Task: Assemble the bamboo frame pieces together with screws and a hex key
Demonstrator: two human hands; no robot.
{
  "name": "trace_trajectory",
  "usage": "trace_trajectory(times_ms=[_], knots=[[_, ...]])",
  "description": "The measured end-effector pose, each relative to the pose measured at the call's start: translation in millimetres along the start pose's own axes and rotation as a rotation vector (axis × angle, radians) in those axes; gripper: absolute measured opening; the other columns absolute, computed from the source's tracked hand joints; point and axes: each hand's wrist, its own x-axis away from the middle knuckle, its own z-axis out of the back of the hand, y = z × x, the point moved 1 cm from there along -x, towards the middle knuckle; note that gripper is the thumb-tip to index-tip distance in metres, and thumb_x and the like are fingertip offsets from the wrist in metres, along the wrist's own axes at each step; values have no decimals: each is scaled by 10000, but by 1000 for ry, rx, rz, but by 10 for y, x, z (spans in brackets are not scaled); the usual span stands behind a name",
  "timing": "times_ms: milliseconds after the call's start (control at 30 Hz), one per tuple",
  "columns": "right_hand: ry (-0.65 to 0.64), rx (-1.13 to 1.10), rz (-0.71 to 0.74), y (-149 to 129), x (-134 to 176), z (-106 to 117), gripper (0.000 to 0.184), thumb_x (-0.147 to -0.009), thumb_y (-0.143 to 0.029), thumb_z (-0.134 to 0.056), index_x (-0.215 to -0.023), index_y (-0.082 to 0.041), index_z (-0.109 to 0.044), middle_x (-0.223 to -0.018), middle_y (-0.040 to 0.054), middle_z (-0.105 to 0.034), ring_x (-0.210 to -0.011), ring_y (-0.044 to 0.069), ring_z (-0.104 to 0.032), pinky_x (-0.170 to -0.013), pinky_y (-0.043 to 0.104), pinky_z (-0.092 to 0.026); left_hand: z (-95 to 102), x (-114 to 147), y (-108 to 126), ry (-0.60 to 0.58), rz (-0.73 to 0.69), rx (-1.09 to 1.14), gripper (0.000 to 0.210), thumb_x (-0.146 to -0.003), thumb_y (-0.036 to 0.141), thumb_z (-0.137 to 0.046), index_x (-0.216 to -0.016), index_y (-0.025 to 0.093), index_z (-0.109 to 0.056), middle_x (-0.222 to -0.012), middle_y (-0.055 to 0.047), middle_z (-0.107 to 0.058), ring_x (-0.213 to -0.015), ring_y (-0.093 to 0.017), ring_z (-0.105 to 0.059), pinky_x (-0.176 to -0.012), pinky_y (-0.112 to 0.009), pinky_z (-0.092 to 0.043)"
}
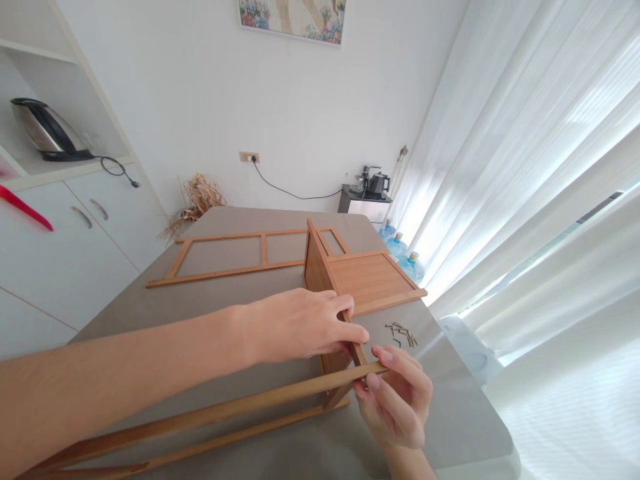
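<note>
My left hand (313, 323) grips the top edge of a wooden panel (319, 263) that stands on its edge. The fingers and thumb wrap over that edge close to its near end. There the panel meets a long wooden frame (250, 403), whose rails run off to the lower left. My right hand (403, 397) is closed on the right end of the frame's upper rail, at the joint with the panel. Something small and dark shows by its thumb, too little to name. Several metal screws (403, 331) lie on the table beyond this hand, with a small bent hex key (397, 343) beside them.
Behind the panel, an open wooden frame (210, 272) and another section with a filled panel (367, 277) lie flat on the grey table (220, 220). Water bottles (411, 265) stand past the table's right side, near white curtains (450, 200). Cabinets (75, 233) line the left.
</note>
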Motion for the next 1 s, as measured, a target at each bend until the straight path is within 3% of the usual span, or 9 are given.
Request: trace_trajectory(times_ms=[100,267,367,467,600,833,933,1000], knots=[[20,-3,37,30,16,-17,156,-932,-176,-703,-1079,-228,-711,-1152,82,-628,-960,235,-682,-686,421,-619,-16,-5,-11,-4,-11,1,216,-1041,330,-516,-1241,328,-598,-1151,-46,-587,-900,-175,-645,-629,-246,-467],[84,3,-9,29,67,-53,267,-923,-111,-679,-1137,-265,-726,-1111,88,-652,-949,222,-681,-660,370,-615,-55,11,-27,15,-35,44,252,-1044,312,-500,-1277,309,-597,-1145,-58,-585,-907,-188,-648,-690,-269,-500],[89,6,-20,15,85,-64,272,-922,-128,-690,-1141,-286,-721,-1117,76,-647,-941,216,-674,-683,382,-615,-3,50,7,9,-37,209,380,-1025,179,-466,-1382,293,-532,-1262,-81,-577,-1043,-197,-645,-862,-294,-514],[84,8,-33,-2,91,-64,264,-921,-123,-695,-1132,-279,-719,-1132,74,-636,-949,212,-670,-696,385,-612,128,90,72,-100,108,446,545,-974,99,-401,-1497,243,-353,-1415,-116,-545,-1222,-211,-598,-1011,-345,-474],[87,7,-43,-25,103,-65,269,-916,-102,-697,-1121,-274,-716,-1143,77,-633,-942,201,-669,-718,388,-612,276,107,158,-210,292,618,389,-996,215,-370,-1384,210,-395,-1528,-134,-490,-1304,-221,-561,-1059,-388,-450],[103,20,-35,-45,123,-60,325,-883,-53,-713,-1139,-252,-724,-1193,95,-643,-978,225,-683,-716,401,-610,322,213,216,-142,306,588,446,-1066,374,-306,-1427,266,-544,-1735,-87,-1,-1397,-275,-509,-1171,-450,-359],[103,27,-31,-46,123,-57,353,-872,-45,-717,-1152,-260,-726,-1211,94,-647,-970,223,-687,-707,401,-616,339,298,276,-90,308,415,533,-1036,586,-352,-1491,357,-506,-1731,-63,-85,-1493,-363,-357,-1175,-566,-337],[106,27,-29,-49,124,-59,384,-858,-25,-720,-1162,-258,-727,-1219,96,-647,-977,227,-689,-715,408,-621,324,318,354,-29,270,254,615,-981,650,-456,-1504,330,-496,-1711,-75,-196,-1528,-379,-264,-1172,-593,-340]])
